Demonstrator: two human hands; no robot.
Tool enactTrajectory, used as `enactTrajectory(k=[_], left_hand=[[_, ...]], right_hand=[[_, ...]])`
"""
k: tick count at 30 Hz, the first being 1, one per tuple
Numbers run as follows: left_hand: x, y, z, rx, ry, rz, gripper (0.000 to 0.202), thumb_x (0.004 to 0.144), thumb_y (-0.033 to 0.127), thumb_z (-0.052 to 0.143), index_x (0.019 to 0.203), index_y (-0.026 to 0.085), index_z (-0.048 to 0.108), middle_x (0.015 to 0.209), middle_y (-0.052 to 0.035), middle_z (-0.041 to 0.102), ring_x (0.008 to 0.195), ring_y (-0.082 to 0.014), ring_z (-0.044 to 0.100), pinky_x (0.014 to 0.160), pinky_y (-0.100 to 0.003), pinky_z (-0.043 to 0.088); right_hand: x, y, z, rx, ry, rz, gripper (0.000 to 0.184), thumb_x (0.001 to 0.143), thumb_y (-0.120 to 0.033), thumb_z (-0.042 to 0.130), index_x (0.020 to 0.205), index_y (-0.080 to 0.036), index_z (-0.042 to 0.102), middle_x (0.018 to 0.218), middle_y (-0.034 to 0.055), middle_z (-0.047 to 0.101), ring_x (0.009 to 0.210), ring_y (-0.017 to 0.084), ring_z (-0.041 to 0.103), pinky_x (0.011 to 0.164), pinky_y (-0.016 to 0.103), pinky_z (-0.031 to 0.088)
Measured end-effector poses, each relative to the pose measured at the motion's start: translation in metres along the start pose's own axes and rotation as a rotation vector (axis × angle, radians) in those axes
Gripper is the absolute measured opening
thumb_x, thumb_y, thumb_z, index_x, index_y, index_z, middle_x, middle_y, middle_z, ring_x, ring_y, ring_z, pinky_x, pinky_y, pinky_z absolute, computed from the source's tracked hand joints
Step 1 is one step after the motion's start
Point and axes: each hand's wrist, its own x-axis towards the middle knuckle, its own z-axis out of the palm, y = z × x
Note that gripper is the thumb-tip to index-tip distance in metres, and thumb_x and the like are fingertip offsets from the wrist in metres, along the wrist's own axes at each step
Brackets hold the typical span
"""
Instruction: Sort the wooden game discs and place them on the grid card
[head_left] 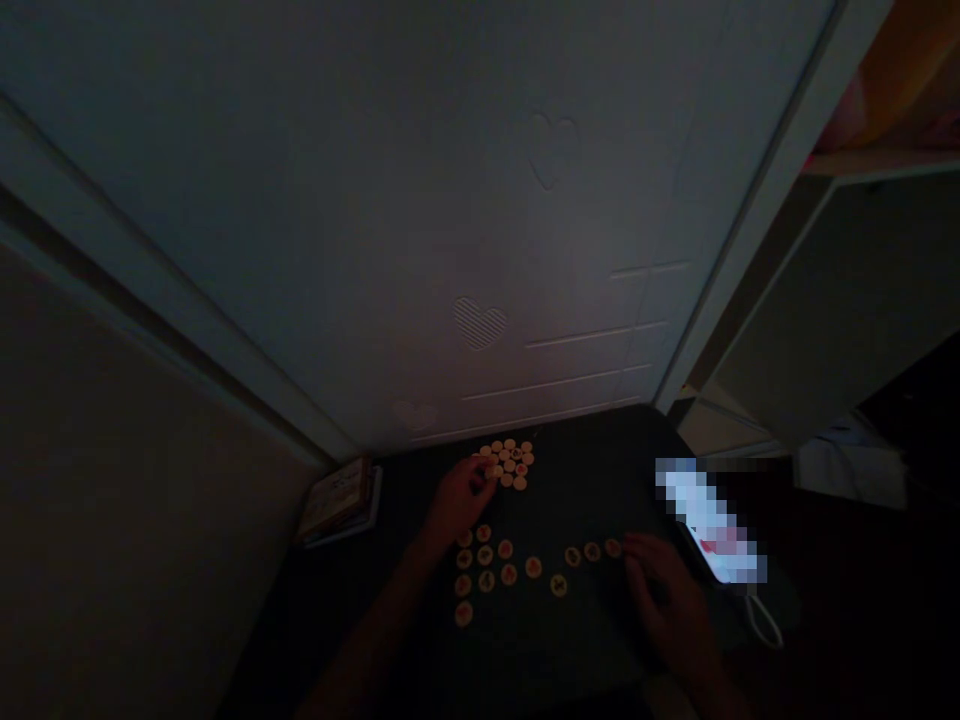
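Observation:
The scene is very dim. On a dark table (570, 480) lies a heap of round wooden discs (510, 462) at the far side. My left hand (459, 498) reaches to the heap's left edge, fingers curled on a disc there. Several more discs (495, 572) with red or dark marks lie spread face up nearer me. My right hand (660, 590) rests flat on the table, fingers apart, its tips beside the rightmost disc (613, 547) of a short row.
A small box or book (336, 497) sits at the table's far left corner. A phone (712, 525) with a white cable (763, 620) lies at the right. A pale door (480, 250) with heart shapes stands right behind the table; shelving (825, 300) is to the right.

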Motion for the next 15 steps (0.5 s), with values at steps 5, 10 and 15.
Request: enactTrajectory(k=[5,10,15], left_hand=[[-0.043,0.053,0.003,-0.55,-0.135,-0.148,0.033,0.088,0.041,0.065,0.115,0.022,0.064,0.111,-0.0067,0.074,0.096,-0.0211,0.072,0.083,-0.034,0.058],[-0.078,0.091,0.009,-0.793,-0.216,-0.327,0.034,0.088,0.046,0.066,0.11,0.02,0.068,0.094,-0.0051,0.075,0.083,-0.0193,0.071,0.075,-0.03,0.055],[-0.093,0.104,0.015,-0.872,-0.224,-0.369,0.035,0.085,0.049,0.069,0.106,0.02,0.072,0.098,-0.0053,0.075,0.087,-0.0199,0.069,0.083,-0.031,0.054]], right_hand=[[0.01,-0.027,0.007,0.058,-0.053,-0.043,0.024,0.098,-0.035,0.053,0.113,-0.025,0.07,0.115,0.0106,0.072,0.107,0.027,0.068,0.092,0.046,0.058],[0.023,-0.053,0.016,0.078,-0.118,-0.12,0.022,0.096,-0.03,0.058,0.115,-0.027,0.069,0.117,0.0076,0.073,0.11,0.026,0.068,0.095,0.044,0.056],[0.029,-0.066,0.026,0.115,-0.164,-0.18,0.023,0.095,-0.029,0.06,0.115,-0.029,0.07,0.116,0.006,0.073,0.107,0.024,0.069,0.092,0.04,0.058]])
